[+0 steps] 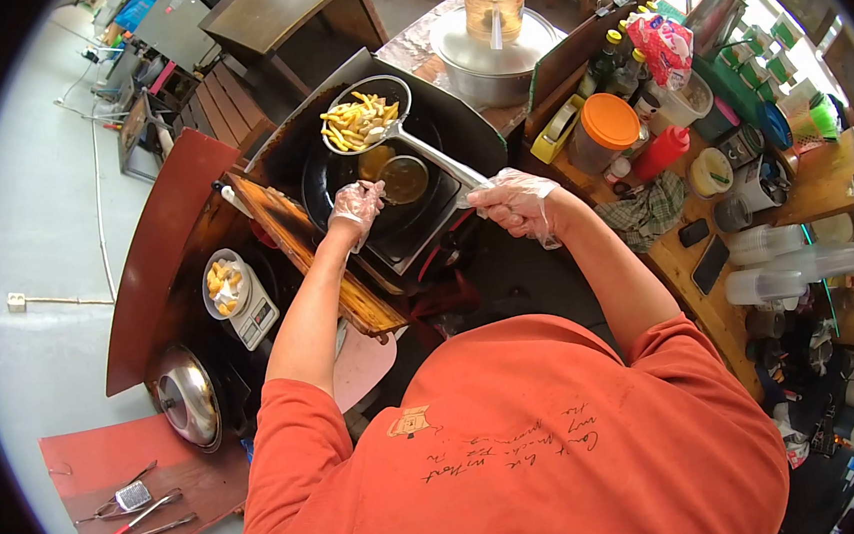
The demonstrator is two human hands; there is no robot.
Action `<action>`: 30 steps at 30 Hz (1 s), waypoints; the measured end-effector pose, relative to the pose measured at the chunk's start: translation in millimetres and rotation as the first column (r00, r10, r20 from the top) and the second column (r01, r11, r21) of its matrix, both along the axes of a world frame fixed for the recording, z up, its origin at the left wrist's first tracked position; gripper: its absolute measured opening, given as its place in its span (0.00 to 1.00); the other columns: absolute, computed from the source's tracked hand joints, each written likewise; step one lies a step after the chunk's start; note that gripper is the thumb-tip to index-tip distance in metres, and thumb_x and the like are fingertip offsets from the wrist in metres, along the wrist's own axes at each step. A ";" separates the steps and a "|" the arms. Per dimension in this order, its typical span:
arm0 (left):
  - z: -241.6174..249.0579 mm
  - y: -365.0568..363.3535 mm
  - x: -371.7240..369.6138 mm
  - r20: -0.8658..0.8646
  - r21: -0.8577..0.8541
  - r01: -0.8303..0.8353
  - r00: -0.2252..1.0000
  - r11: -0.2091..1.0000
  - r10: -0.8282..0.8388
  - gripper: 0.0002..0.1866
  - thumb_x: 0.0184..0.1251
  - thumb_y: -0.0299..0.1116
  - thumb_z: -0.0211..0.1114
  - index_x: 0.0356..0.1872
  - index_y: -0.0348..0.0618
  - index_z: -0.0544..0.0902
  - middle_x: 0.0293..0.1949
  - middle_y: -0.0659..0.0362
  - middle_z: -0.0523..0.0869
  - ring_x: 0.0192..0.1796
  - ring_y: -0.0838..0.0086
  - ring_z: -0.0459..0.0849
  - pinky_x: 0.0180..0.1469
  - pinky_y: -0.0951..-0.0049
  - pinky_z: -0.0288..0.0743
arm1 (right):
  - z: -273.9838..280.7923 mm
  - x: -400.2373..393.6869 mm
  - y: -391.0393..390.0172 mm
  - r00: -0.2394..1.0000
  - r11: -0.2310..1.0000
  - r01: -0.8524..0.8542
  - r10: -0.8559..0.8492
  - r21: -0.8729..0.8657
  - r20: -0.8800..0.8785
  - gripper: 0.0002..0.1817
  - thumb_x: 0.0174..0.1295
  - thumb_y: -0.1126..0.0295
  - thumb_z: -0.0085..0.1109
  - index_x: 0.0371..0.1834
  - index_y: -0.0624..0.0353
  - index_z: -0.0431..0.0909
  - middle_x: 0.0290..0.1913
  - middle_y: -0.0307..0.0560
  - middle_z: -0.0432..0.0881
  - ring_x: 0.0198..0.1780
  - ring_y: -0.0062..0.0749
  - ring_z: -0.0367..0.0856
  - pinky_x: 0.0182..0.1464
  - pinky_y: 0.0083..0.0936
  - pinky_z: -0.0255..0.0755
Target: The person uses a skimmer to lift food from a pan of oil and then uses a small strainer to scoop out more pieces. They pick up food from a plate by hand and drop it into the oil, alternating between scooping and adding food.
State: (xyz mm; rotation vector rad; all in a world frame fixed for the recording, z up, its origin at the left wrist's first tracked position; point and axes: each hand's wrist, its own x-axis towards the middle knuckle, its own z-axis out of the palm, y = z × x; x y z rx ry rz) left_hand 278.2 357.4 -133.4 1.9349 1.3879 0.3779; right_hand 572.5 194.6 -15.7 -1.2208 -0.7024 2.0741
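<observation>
My right hand [517, 205], in a clear plastic glove, is closed around the long metal handle of a strainer [433, 153]. Pale yellow french fries [360, 120] fill the strainer's round basket, which is held over a black wok [315, 180]. My left hand [358, 206], also gloved, has its fingers curled together at the wok's near side. Right beside those fingers is a round, metal-rimmed thing with brown liquid [404, 179], perhaps a ladle bowl. Whether the left fingers grip it or something else is hidden.
At left, a kitchen scale [253, 321] bears a bowl of food. A lidded pan [188, 396] and tongs [146, 520] lie lower left. Behind the wok stands a large lidded pot [496, 56]. The right counter holds an orange-lidded jar [605, 132], bottles, phone [711, 265] and plastic containers [765, 286].
</observation>
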 end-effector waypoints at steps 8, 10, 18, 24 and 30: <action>40.6 -12.9 -8.8 0.240 -0.122 -0.009 0.970 0.993 0.038 0.20 0.73 0.48 0.60 0.35 0.37 0.82 0.25 0.57 0.85 0.25 0.77 0.82 0.31 0.73 0.77 | 8.7 -4.1 -2.7 1.000 1.000 0.003 -0.003 -0.009 0.014 0.15 0.66 0.64 0.63 0.24 0.55 0.73 0.14 0.27 0.64 0.12 0.10 0.57 0.13 0.13 0.50; 56.3 -17.4 -8.5 0.159 -0.062 0.005 0.987 0.998 0.005 0.19 0.75 0.46 0.58 0.37 0.38 0.82 0.27 0.55 0.86 0.29 0.70 0.85 0.36 0.70 0.78 | 9.0 -3.5 -2.8 1.000 1.000 -0.001 0.001 -0.013 0.007 0.14 0.66 0.64 0.63 0.24 0.55 0.73 0.14 0.27 0.64 0.12 0.10 0.57 0.13 0.13 0.50; 43.6 -20.0 -5.7 -0.724 0.223 0.642 0.613 0.733 -0.316 0.16 0.78 0.40 0.48 0.50 0.48 0.83 0.49 0.53 0.83 0.52 0.59 0.83 0.52 0.62 0.79 | 1.4 -3.2 -4.8 1.000 1.000 0.023 -0.023 -0.005 -0.018 0.14 0.66 0.64 0.63 0.24 0.55 0.73 0.14 0.27 0.64 0.11 0.11 0.57 0.12 0.13 0.49; 23.8 -3.8 15.7 -0.799 0.162 0.607 0.543 0.778 -0.258 0.14 0.73 0.33 0.53 0.54 0.52 0.82 0.52 0.53 0.81 0.54 0.59 0.83 0.53 0.60 0.80 | 4.3 -0.6 -8.1 1.000 1.000 0.012 -0.012 -0.010 -0.003 0.15 0.64 0.63 0.65 0.23 0.53 0.72 0.15 0.28 0.64 0.12 0.12 0.55 0.12 0.15 0.48; 3.9 23.6 17.9 -0.745 0.177 0.431 0.646 0.885 -0.166 0.15 0.73 0.32 0.52 0.57 0.52 0.81 0.53 0.52 0.81 0.56 0.59 0.82 0.55 0.60 0.80 | 2.8 0.3 -10.6 1.000 1.000 0.018 -0.018 -0.002 -0.008 0.17 0.63 0.63 0.67 0.20 0.52 0.70 0.14 0.29 0.64 0.12 0.13 0.57 0.12 0.15 0.49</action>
